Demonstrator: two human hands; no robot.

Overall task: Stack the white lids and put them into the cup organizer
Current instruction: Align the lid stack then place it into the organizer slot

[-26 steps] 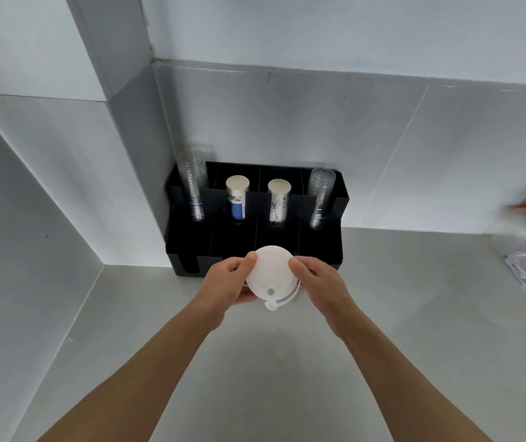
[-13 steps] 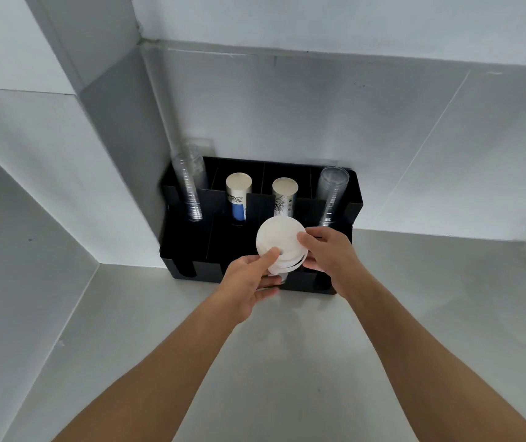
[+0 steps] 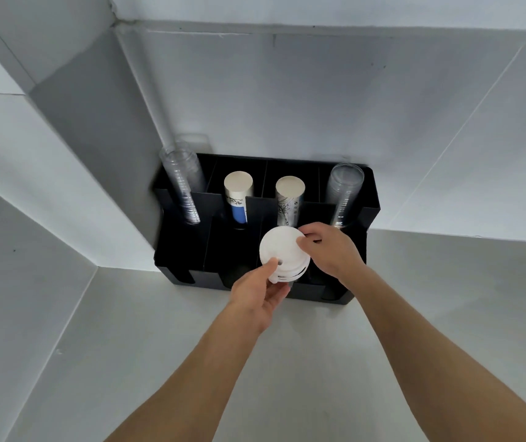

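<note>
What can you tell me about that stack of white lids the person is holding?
The stack of round white plastic lids is a few thin discs nested unevenly, their edges showing at the lower right. The top one has a small hole near its lower edge. Tilted with its flat face toward the camera, it is held over the front compartments of the black plastic cup organizer, not yet seated. The left hand pinches its lower edge; the right hand grips its upper right rim.

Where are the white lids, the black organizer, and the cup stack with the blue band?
white lids (image 3: 282,247), head view, top face.
black organizer (image 3: 370,199), head view, right wall.
blue-banded cup stack (image 3: 238,213), head view, blue band.
</note>
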